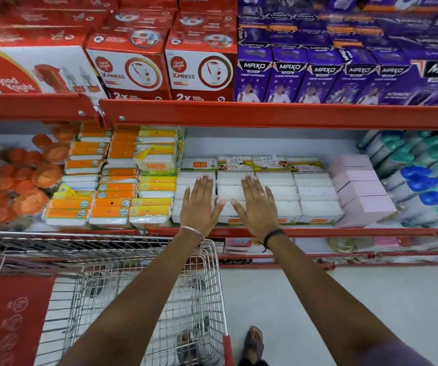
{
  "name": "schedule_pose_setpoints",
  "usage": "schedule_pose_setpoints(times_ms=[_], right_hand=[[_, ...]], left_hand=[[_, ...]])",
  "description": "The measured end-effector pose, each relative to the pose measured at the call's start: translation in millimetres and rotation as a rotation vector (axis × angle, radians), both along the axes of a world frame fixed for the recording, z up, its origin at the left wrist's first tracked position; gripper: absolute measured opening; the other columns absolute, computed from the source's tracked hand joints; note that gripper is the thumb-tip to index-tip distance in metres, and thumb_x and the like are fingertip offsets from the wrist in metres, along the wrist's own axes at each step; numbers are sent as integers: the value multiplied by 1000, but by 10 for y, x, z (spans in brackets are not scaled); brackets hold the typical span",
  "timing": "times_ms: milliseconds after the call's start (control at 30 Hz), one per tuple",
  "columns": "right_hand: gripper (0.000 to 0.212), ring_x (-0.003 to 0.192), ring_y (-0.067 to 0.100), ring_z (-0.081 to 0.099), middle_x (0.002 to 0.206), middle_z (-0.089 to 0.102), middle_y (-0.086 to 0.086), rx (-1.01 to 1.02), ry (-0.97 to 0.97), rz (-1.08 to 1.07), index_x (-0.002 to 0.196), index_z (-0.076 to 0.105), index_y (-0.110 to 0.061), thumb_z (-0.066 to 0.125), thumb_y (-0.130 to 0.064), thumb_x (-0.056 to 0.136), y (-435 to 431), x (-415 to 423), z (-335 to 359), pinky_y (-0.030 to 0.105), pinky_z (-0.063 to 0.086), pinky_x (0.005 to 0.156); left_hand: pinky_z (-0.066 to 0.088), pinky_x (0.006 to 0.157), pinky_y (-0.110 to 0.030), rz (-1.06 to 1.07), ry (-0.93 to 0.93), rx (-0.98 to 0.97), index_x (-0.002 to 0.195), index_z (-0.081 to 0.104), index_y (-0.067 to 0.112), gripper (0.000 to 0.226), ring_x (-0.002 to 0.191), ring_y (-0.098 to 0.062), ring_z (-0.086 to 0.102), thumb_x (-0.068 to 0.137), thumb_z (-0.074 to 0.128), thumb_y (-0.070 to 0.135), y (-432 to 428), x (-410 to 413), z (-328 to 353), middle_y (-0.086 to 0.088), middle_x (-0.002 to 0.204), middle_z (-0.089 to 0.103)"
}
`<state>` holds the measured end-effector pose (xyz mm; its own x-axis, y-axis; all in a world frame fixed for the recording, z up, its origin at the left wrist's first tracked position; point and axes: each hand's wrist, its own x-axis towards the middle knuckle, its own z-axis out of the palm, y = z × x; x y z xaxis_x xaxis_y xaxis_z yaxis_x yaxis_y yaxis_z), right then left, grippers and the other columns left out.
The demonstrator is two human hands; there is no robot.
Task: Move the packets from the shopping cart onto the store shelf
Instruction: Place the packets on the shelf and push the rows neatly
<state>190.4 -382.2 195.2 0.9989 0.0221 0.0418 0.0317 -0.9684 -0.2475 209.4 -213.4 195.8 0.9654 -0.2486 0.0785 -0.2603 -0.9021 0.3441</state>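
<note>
Both my hands lie flat, fingers spread, on rows of white cotton-bud packets on the middle shelf. My left hand rests on the leftmost white stack, and my right hand on the stack beside it. Neither hand grips a packet. The wire shopping cart stands below and to the left, under my left forearm. Through its mesh I see no packets, only the floor.
Orange and yellow packets fill the shelf left of the white ones, pink boxes and spray bottles the right. Red boxes and purple boxes stand on the shelf above. My sandalled foot is beside the cart.
</note>
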Motion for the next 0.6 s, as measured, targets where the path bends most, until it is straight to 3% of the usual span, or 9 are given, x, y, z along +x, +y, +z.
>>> schedule_pose_setpoints(times_ms=[133, 433, 600], right_hand=[[77, 148, 17, 7, 160, 10, 4, -36, 8, 11, 148, 9, -14, 7, -62, 88, -63, 64, -85, 42, 3, 119], [72, 147, 17, 10, 159, 14, 6, 11, -4, 3, 148, 11, -13, 11, -55, 90, -52, 86, -107, 38, 6, 120], [71, 147, 16, 9, 160, 12, 5, 149, -16, 27, 148, 10, -14, 9, -55, 90, -211, 26, 35, 37, 6, 121]], left_hand=[[9, 119, -44, -59, 4, 174, 147, 10, 17, 83, 147, -18, 11, 82, -5, 66, -51, 28, -86, -2, 158, 16], [10, 119, -43, -45, -8, 203, 147, 15, 17, 85, 146, -19, 14, 82, -10, 66, -73, 56, -156, -4, 158, 16], [2, 119, -46, -27, 1, 188, 147, 9, 17, 73, 147, -17, 8, 86, 4, 56, -181, 4, -83, -3, 159, 11]])
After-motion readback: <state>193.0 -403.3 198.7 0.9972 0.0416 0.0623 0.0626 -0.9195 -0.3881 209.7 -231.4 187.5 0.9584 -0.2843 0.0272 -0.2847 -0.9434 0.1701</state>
